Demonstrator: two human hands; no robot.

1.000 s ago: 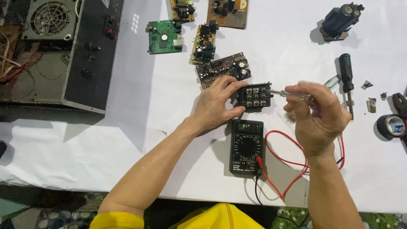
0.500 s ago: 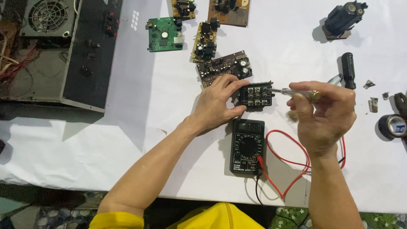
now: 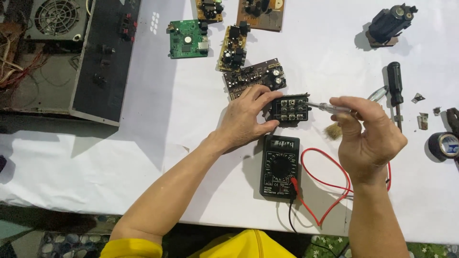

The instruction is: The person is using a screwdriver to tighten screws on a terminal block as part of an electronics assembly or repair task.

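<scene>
Since prev. frame my right hand (image 3: 368, 138) dropped slightly, fingers clamped on screwdriver (image 3: 325, 106) w/ tip at connector block (image 3: 289, 109), which left hand (image 3: 248, 117) pinches steady near table centre above multimeter (image 3: 280, 167).

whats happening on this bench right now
A person works at a white-covered table. The left hand grips a small black terminal block, holding it on the table. The right hand pinches a slim clear-handled screwdriver, its tip at the block's right side. Just below lies a black multimeter with red and black leads, untouched. Several circuit boards lie above the hands, and a black-handled screwdriver and a roll of black tape sit to the right.
</scene>
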